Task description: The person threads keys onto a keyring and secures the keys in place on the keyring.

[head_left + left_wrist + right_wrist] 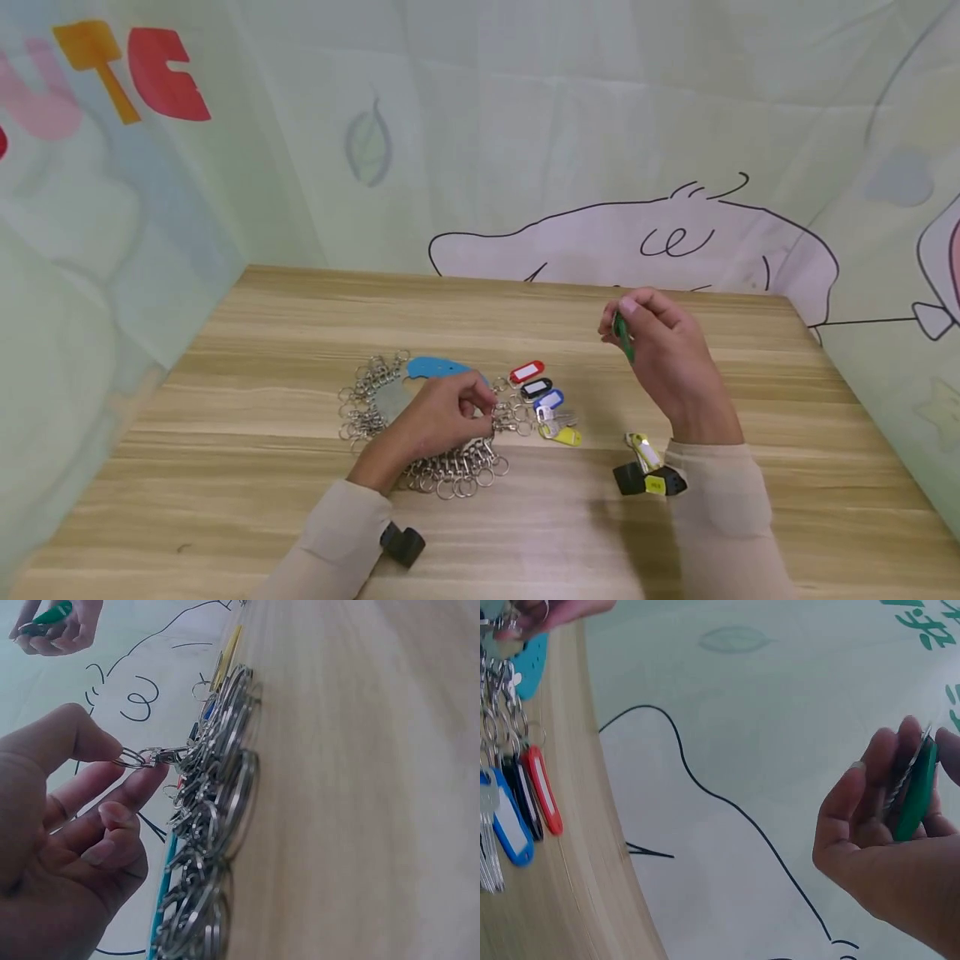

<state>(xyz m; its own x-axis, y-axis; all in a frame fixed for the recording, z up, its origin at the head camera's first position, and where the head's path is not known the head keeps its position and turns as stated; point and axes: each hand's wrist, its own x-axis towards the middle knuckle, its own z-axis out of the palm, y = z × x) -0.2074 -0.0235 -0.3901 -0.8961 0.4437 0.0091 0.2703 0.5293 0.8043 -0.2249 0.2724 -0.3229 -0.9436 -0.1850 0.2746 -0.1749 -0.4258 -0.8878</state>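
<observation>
My left hand (442,412) is over a ring of many metal snap clips, pinching one small split ring (132,757) whose clip reaches toward the bunch. A blue flat piece (437,367) and a greyish round middle (387,400) show among the clips. Raised above the table at the right, my right hand (671,362) holds a green key tag (919,796) with a silver key (901,776) against it. Right of the bunch lie a red tag (527,372), a black tag (536,388), a blue tag (550,400) and a yellow tag (570,436), with several silver keys (549,423).
Another yellow tag (648,452) is seen beside the right wrist, near a black wrist device with a yellow label (655,485). A black device (402,545) sits at the left wrist. Printed cloth (525,150) walls the wooden table (247,358) at back and sides.
</observation>
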